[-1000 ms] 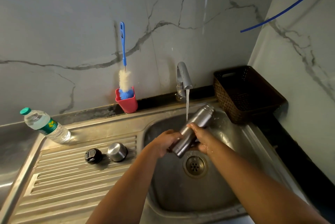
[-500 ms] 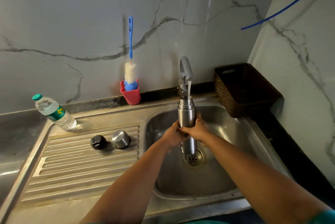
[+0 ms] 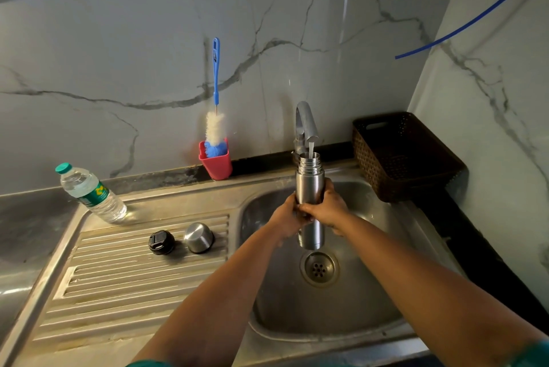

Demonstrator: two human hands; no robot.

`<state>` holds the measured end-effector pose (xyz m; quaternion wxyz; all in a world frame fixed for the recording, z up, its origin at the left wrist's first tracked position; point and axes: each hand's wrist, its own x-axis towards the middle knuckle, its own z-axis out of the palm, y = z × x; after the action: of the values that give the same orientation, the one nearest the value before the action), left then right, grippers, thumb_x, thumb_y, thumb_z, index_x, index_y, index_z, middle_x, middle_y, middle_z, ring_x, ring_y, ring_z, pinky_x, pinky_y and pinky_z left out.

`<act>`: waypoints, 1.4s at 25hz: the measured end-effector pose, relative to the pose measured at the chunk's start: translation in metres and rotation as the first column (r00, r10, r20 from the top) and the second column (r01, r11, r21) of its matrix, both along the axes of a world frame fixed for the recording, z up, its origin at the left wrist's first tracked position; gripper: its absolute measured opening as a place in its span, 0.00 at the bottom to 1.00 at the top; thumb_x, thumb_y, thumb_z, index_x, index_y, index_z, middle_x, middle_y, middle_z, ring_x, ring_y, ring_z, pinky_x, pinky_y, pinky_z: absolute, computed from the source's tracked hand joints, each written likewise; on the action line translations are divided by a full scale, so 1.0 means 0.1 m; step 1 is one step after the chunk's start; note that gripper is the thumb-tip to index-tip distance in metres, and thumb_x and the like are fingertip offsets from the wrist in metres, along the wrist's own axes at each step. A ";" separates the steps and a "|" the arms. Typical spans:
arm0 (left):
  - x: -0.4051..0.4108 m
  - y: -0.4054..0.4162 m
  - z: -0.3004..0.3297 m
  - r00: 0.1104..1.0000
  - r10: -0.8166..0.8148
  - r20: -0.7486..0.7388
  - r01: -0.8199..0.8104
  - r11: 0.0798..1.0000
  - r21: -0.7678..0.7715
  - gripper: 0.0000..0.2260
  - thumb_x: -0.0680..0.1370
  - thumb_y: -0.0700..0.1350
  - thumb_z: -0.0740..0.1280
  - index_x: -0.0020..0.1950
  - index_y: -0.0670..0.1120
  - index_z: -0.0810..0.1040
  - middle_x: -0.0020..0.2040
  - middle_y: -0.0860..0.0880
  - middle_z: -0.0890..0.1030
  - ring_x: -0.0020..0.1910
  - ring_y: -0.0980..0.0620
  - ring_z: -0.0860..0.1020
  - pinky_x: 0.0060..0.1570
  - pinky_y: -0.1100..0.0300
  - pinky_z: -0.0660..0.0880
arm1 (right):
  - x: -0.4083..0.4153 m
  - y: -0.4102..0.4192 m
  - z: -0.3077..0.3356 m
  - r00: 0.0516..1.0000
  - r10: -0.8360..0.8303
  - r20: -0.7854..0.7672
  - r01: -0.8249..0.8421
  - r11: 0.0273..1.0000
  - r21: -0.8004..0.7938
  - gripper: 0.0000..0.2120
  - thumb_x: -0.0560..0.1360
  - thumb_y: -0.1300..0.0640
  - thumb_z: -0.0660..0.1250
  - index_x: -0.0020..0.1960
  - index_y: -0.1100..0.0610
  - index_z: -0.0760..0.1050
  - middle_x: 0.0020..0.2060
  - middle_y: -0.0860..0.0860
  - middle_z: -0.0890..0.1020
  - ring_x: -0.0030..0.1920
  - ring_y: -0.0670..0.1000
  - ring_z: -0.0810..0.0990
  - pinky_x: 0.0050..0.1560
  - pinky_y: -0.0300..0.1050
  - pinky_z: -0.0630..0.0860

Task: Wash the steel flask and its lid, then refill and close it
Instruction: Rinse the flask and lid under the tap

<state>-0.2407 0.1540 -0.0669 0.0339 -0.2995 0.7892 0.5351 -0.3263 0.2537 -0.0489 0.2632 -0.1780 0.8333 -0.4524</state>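
Both hands, left hand (image 3: 286, 216) and right hand (image 3: 328, 209), grasp the steel flask (image 3: 309, 188) mid-body, upright over the sink (image 3: 371, 322), mouth under the running tap (image 3: 306, 123). Left of the hands, on the draining surface (image 3: 118, 277): black stopper (image 3: 161, 242), steel cap (image 3: 198, 237). Status: filling or rinsing, cannot tell which; closing left.

Steel drainboard (image 3: 118, 277) carries water bottle (image 3: 90, 193), black stopper (image 3: 161, 242), steel cap (image 3: 198, 237).
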 end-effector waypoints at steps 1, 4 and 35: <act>0.00 0.00 0.00 1.000 0.000 -0.012 0.000 1.000 -0.008 0.33 0.75 0.45 0.73 0.77 0.50 0.61 0.63 0.46 0.78 0.62 0.46 0.77 0.61 0.48 0.77 | 0.00 0.00 0.02 1.000 0.000 -0.022 0.000 1.000 0.006 0.37 0.65 0.52 0.79 0.67 0.49 0.61 0.60 0.52 0.77 0.58 0.55 0.78 0.55 0.48 0.77; 0.09 0.01 -0.02 0.999 0.002 -0.035 -0.003 0.999 -0.035 0.30 0.74 0.45 0.74 0.74 0.51 0.66 0.60 0.47 0.80 0.59 0.47 0.79 0.57 0.52 0.78 | 0.03 0.03 0.04 0.993 0.012 -0.116 -0.006 0.999 0.049 0.36 0.64 0.47 0.78 0.66 0.52 0.63 0.59 0.52 0.78 0.58 0.54 0.78 0.55 0.45 0.76; 0.45 0.18 -0.20 0.923 0.188 0.337 -0.328 0.840 0.432 0.16 0.79 0.57 0.66 0.43 0.45 0.78 0.38 0.47 0.80 0.35 0.52 0.77 0.30 0.62 0.73 | 0.29 0.48 -0.41 0.547 0.029 0.837 -0.116 0.992 0.041 0.29 0.68 0.35 0.69 0.58 0.56 0.76 0.50 0.58 0.81 0.49 0.55 0.80 0.59 0.50 0.76</act>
<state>-0.1959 0.1716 -0.0867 0.1457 -0.4590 0.5705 0.6653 -0.2977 0.3022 -0.0903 0.6531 0.0359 0.6203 -0.4329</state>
